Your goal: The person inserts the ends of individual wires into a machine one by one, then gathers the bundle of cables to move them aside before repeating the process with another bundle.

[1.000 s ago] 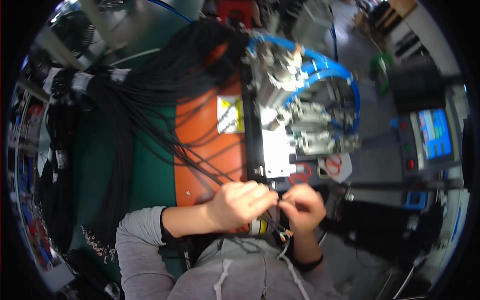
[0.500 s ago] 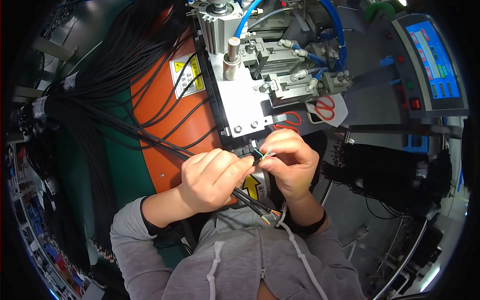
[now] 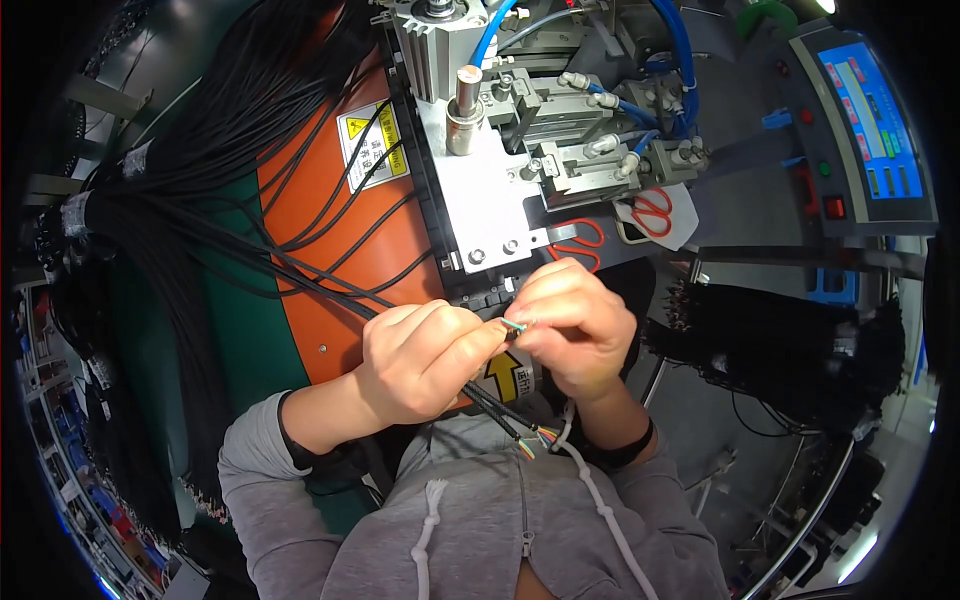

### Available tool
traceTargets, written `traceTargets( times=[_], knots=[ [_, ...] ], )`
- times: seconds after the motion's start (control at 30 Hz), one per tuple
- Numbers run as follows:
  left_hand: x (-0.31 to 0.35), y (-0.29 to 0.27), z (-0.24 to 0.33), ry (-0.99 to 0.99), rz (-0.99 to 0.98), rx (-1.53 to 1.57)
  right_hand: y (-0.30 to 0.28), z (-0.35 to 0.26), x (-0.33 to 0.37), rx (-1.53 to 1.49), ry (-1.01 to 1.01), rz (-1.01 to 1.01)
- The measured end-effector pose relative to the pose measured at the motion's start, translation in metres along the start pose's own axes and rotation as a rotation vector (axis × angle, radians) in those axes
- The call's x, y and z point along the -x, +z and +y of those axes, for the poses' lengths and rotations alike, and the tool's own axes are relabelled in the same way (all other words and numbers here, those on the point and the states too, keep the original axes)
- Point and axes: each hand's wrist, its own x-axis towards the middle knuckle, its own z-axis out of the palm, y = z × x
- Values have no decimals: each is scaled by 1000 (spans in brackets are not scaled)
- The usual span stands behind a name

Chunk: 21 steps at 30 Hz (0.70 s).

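Up and left of the fingers, a fan of black cables (image 3: 240,110) spreads over an orange panel (image 3: 320,330). Just above the fingertips, a silver machine plate (image 3: 487,205) limits the room; below them hang loose cable ends (image 3: 526,448) with coloured wires. Up and right lie 2 pairs of red-handled scissors (image 3: 602,236); well right, a dark bundle (image 3: 790,340), then a blue screen (image 3: 872,120).

The left hand (image 3: 425,355), knuckles up and fingers curled, clenches 1 held cable (image 3: 514,335) near its tip. The right hand (image 3: 580,325) meets it, thumb and forefinger pinching a thin teal wire (image 3: 513,324) at that tip, between both hands.
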Motion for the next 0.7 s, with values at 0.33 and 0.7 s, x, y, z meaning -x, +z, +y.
traceTargets(
  times=[0.33, 0.7],
  knots=[
    [-11, -7, 10, -30, -221, -314, -11, -16, 0, 611, 81, -23],
    [-5, -1, 2, 60, -139, -307, -32, -17, 0, 79, 523, -253]
  ],
)
